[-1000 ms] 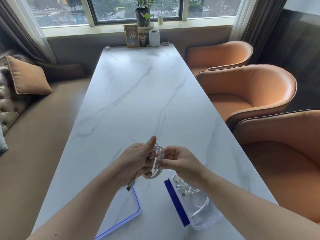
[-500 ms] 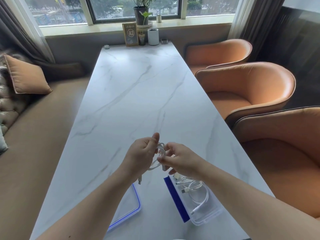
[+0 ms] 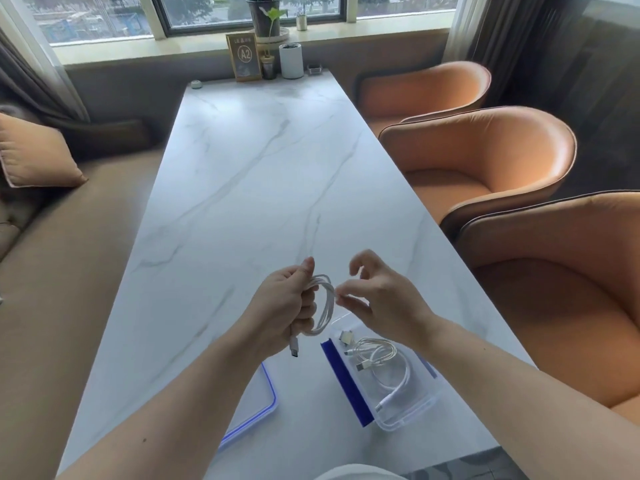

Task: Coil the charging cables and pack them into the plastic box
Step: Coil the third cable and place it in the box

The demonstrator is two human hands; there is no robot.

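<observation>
Both hands hover over the marble table: my left hand is closed around a coiled white cable, one plug dangling below the fist, while my right hand sits just beside the coil, thumb and forefinger pinched at its edge; whether they grip a strand I cannot tell. Nearby, the plastic box stands open, already holding coiled cables, its lid lying to its left. I judge this coil nearly finished; placing it and closing the box remain.

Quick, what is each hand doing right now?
Left hand: closed around the coiled white cable.
Right hand: fingers loosely open, fingertips at the coil; a grip cannot be told.
</observation>
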